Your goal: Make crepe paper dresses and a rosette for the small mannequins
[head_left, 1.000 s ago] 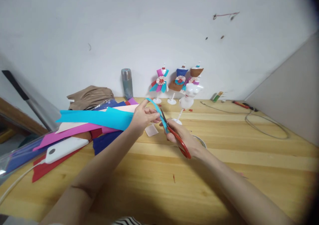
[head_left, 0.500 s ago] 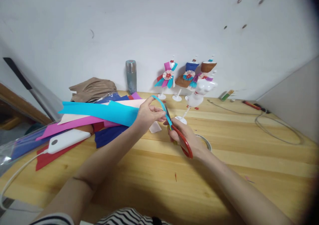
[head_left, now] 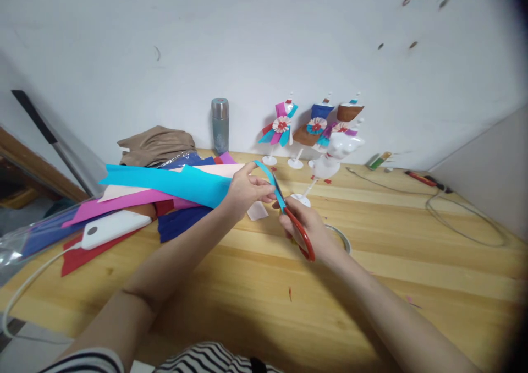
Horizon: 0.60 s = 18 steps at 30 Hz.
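Observation:
My left hand (head_left: 246, 191) pinches a narrow light-blue strip (head_left: 269, 177) that curves up and over toward my right hand. My right hand (head_left: 310, 230) grips red-handled scissors (head_left: 297, 229), whose blades meet the strip just past my left fingers. A wide light-blue sheet (head_left: 165, 182) stretches left from under my left hand, over a pile of pink, red and dark-blue sheets (head_left: 124, 210). A small pale scrap (head_left: 256, 212) lies on the wooden table (head_left: 256, 301) below my hands.
Three small dressed figures on white stands (head_left: 313, 128) and a bare white one (head_left: 330, 161) stand by the wall. Also there: a grey flask (head_left: 220, 125), a brown cloth (head_left: 157, 143), a white power bank with cable (head_left: 111, 229), a tape ring (head_left: 342, 235), and a cable with tools (head_left: 454, 208).
The view shifted slightly right and down. Both hands keep their hold; the scissors have worked a little further along the blue strip.

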Each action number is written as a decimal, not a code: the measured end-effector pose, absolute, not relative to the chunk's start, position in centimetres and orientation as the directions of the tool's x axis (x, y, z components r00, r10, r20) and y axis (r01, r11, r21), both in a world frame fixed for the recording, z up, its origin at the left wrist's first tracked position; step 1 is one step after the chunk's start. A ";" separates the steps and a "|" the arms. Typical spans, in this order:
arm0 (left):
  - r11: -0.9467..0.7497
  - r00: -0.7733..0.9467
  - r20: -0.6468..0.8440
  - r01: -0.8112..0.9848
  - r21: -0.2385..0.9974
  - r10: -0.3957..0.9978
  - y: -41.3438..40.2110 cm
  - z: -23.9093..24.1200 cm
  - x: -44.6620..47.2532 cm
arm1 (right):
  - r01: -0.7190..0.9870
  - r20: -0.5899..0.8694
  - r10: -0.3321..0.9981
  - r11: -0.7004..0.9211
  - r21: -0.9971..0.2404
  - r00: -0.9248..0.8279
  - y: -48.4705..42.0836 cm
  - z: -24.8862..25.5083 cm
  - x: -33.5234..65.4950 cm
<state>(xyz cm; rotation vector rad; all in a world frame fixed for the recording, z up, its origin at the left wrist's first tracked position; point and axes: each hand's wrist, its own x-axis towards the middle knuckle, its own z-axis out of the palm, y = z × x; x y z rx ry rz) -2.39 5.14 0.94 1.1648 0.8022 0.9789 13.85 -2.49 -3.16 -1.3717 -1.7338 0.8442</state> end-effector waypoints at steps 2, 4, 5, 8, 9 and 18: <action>0.113 0.380 -0.028 -0.202 0.973 0.924 5.2 1.0 -2.4 | 0.490 0.162 0.977 0.209 -0.846 -0.138 -2.5 -3.2 13.9; 0.123 0.382 -0.041 -0.192 0.974 0.923 5.2 1.1 -2.5 | 0.489 0.164 0.977 0.211 -0.846 -0.137 -2.5 -3.3 13.8; 0.127 0.385 -0.046 -0.187 0.974 0.922 5.2 1.1 -2.5 | 0.486 0.165 0.977 0.211 -0.848 -0.135 -2.5 -3.4 13.8; 0.132 0.402 -0.047 -0.185 0.974 0.914 5.2 1.1 -2.5 | 0.456 0.180 0.975 0.219 -0.863 -0.127 -2.6 -3.6 13.7; 0.130 0.407 -0.043 -0.188 0.973 0.912 5.2 1.0 -2.5 | 0.435 0.186 0.974 0.225 -0.872 -0.131 -2.7 -3.6 13.7; 0.103 0.416 0.004 -0.235 0.967 0.909 5.6 0.8 -2.7 | 0.405 0.244 0.937 0.330 -0.852 -0.250 -2.5 -3.0 14.1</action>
